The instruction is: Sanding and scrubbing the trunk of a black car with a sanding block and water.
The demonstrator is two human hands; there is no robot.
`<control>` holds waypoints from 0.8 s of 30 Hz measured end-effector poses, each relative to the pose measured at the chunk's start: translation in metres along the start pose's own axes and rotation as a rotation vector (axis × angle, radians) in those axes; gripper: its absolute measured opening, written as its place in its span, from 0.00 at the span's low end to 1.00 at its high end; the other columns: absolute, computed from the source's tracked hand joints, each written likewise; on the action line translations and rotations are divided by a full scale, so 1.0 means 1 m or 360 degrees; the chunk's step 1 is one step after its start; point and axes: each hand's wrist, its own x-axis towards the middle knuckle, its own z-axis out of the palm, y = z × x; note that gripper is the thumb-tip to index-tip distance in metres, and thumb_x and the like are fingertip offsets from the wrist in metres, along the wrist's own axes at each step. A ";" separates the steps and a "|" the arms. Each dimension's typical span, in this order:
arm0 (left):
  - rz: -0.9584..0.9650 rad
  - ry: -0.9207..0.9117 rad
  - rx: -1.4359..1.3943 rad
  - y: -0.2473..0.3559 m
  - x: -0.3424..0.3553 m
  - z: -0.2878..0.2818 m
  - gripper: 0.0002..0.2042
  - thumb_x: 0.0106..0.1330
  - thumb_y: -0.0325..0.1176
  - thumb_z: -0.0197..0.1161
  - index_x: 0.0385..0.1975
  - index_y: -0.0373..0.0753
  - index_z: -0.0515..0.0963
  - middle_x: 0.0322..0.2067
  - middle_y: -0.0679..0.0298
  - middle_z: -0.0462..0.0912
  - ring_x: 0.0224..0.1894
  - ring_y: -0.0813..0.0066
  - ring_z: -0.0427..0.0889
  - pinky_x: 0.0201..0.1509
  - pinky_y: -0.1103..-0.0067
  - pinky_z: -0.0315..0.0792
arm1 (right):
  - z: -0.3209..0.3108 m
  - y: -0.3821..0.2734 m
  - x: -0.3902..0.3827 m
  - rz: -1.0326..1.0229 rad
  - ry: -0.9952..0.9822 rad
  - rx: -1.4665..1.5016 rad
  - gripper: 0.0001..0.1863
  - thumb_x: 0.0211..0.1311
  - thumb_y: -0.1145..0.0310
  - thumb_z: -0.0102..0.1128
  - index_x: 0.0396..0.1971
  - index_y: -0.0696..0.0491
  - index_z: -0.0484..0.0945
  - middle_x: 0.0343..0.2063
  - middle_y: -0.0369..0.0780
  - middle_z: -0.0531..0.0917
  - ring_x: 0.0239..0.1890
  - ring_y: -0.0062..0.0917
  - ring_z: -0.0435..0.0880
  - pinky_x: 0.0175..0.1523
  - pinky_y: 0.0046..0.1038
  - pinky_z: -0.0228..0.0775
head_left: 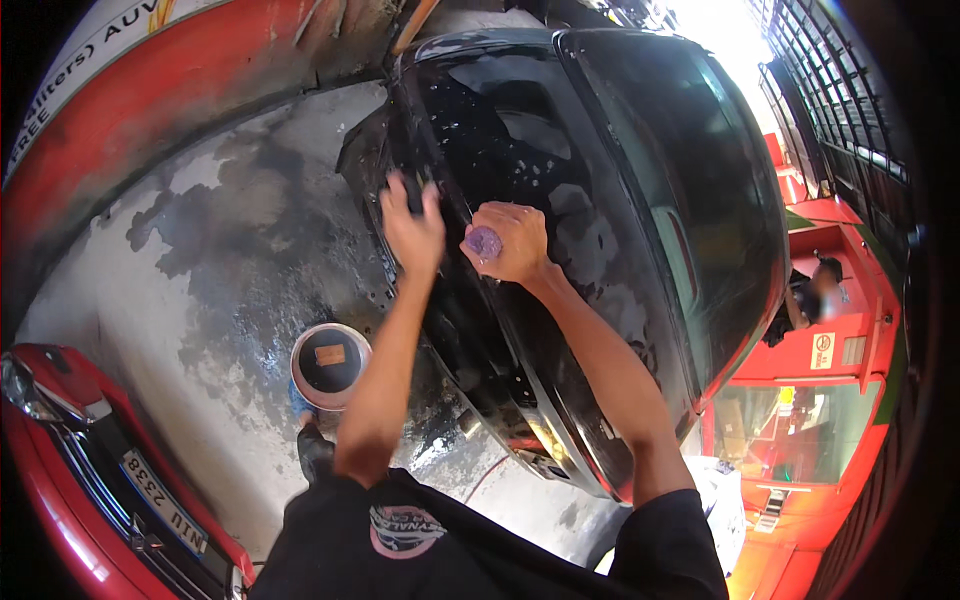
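Observation:
My right hand (515,240) is closed in a fist over the near part of a black car (600,270). Out of the fist pokes the end of a bunched purple cloth (484,243); the rest is hidden by the fingers. To its left, my left hand (412,230) is raised over the car's edge, fingers apart and a little blurred, holding nothing. Wet patches and pale flecks of foam lie on the car's dark surface.
A round bucket (297,385) with dark water and a brown block stands on the wet concrete floor (170,290). A red car (75,480) is at the lower left. A person (826,290) is by a red booth (800,345) at the right. A red wall (130,100) runs along the upper left.

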 end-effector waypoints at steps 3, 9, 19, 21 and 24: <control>-0.0159 -0.0242 -0.0174 0.051 -0.134 -0.031 0.25 0.68 0.28 0.65 0.62 0.25 0.70 0.47 0.39 0.78 0.49 0.36 0.78 0.56 0.59 0.72 | -0.016 0.018 -0.017 -0.0151 -0.0004 -0.0029 0.12 0.44 0.68 0.74 0.21 0.52 0.76 0.21 0.39 0.77 0.25 0.40 0.80 0.29 0.35 0.71; 0.0077 0.0038 0.0079 0.012 -0.061 -0.019 0.27 0.67 0.35 0.68 0.61 0.26 0.71 0.44 0.39 0.78 0.47 0.35 0.79 0.51 0.58 0.75 | 0.006 -0.006 0.008 -0.0003 0.0254 -0.0246 0.14 0.52 0.66 0.72 0.20 0.51 0.73 0.20 0.40 0.73 0.26 0.41 0.79 0.29 0.37 0.69; 0.0172 -0.0258 -0.0166 0.045 -0.212 -0.056 0.28 0.66 0.33 0.68 0.62 0.24 0.69 0.46 0.38 0.78 0.47 0.37 0.80 0.55 0.59 0.75 | -0.001 0.011 0.003 0.0086 0.0234 -0.0219 0.12 0.55 0.63 0.71 0.21 0.51 0.77 0.23 0.40 0.78 0.28 0.42 0.81 0.30 0.38 0.71; 0.0221 -0.0122 -0.0122 0.035 -0.137 -0.040 0.26 0.66 0.33 0.68 0.59 0.24 0.71 0.41 0.41 0.78 0.44 0.39 0.80 0.49 0.60 0.75 | -0.004 0.008 0.004 0.0092 0.0195 -0.0196 0.12 0.55 0.62 0.71 0.21 0.51 0.77 0.23 0.40 0.78 0.28 0.43 0.81 0.30 0.38 0.72; 0.0190 -0.0078 0.0101 -0.004 -0.021 -0.042 0.21 0.66 0.32 0.68 0.56 0.29 0.74 0.40 0.42 0.79 0.42 0.39 0.79 0.45 0.59 0.74 | 0.015 -0.013 0.023 0.0028 0.0243 -0.0125 0.12 0.55 0.61 0.71 0.23 0.51 0.79 0.25 0.41 0.80 0.29 0.45 0.82 0.31 0.41 0.72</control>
